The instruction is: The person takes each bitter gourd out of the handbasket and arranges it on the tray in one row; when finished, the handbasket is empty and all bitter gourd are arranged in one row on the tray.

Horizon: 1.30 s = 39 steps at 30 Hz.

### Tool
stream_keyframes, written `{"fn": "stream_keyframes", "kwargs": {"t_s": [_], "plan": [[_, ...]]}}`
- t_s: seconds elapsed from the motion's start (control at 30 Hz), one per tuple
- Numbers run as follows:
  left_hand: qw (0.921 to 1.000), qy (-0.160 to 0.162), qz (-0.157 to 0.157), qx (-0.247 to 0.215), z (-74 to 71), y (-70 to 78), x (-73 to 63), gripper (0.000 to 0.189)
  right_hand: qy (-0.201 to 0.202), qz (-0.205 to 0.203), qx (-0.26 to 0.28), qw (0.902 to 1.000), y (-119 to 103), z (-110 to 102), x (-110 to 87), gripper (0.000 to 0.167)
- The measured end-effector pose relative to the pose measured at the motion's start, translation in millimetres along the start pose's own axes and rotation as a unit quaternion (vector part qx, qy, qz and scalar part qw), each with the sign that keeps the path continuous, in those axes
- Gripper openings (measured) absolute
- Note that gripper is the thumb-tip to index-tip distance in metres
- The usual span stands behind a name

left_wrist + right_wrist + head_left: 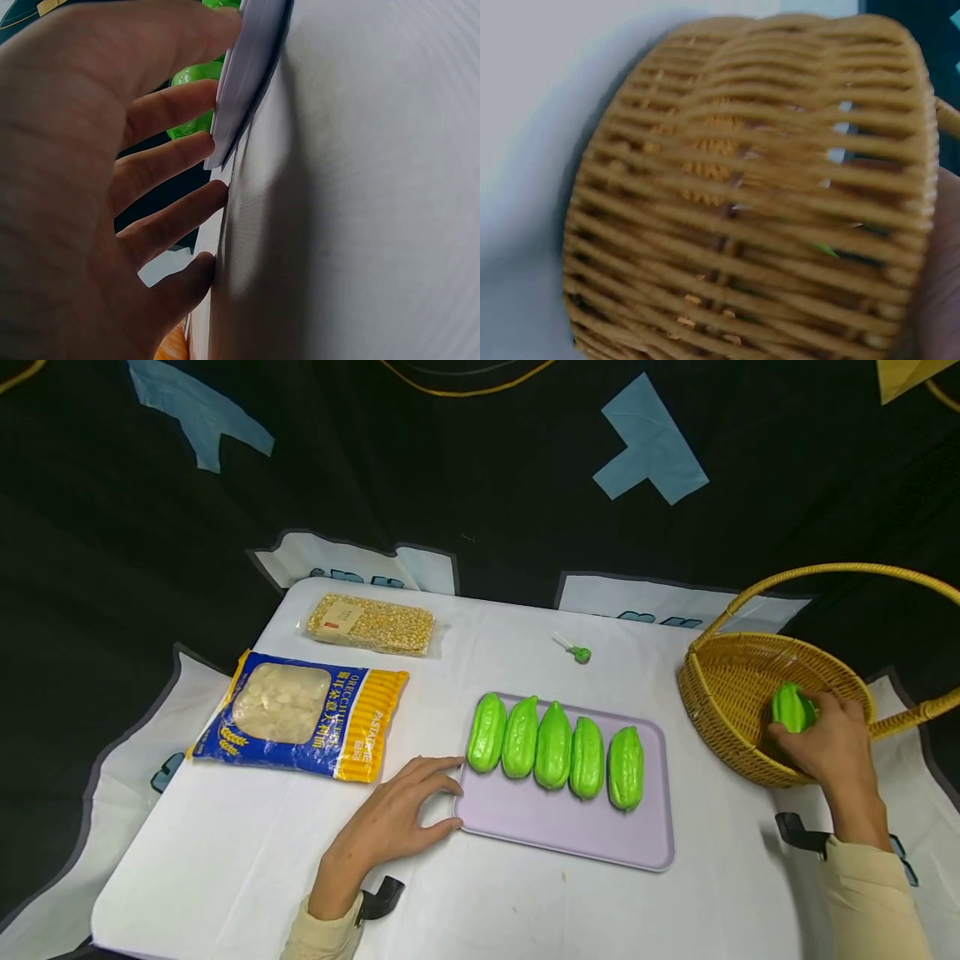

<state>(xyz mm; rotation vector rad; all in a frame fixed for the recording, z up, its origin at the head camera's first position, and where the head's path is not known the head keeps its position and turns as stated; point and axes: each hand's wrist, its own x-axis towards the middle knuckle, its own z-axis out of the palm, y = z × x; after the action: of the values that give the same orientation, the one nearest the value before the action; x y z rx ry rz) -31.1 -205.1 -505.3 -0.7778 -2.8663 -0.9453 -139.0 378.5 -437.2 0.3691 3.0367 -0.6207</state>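
Observation:
A lilac tray [525, 818] lies on the table with several glossy green ridged fruits [553, 746] in a row, which look like star fruits. At its left edge is my left hand [393, 817], fingers spread and loosely bent; in the left wrist view some fingertips touch the tray's rim [251, 82]. Inside the wicker basket [720, 735] at the right, my right hand [828, 739] grips another green ridged fruit [789, 707] between thumb and fingers. The right wrist view is mostly filled by the basket's woven side [742, 210], which hides most of that hand.
A blue and yellow pasta bag [285, 714] lies at the left, with a clear pack of yellow kernels [371, 625] behind it. Beyond the tray is a small green lollipop [580, 654]. The basket's tall handle [825, 568] arches over its opening. Black cloth hangs behind the table.

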Motion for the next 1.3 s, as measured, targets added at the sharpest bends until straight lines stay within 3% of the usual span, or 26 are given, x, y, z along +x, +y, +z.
{"fn": "stream_keyframes", "kwargs": {"t_s": [0.5,0.87,1.3], "plan": [[0.9999,0.003,0.01,0.006,-0.7,-1.0,0.4,0.032,0.105,-0.07,0.056,0.9904,-25,-4,-32.9,0.077],[0.9999,0.005,0.014,0.004,1.4,-2.0,0.2,0.032,0.124,-0.087,0.084,0.9848,-49,-5,-61.2,0.074],[0.9998,0.007,0.017,0.0,-0.6,-0.5,0.0,0.033,0.147,-0.105,0.107,0.9776,-67,12,-86.5,0.07]]}}
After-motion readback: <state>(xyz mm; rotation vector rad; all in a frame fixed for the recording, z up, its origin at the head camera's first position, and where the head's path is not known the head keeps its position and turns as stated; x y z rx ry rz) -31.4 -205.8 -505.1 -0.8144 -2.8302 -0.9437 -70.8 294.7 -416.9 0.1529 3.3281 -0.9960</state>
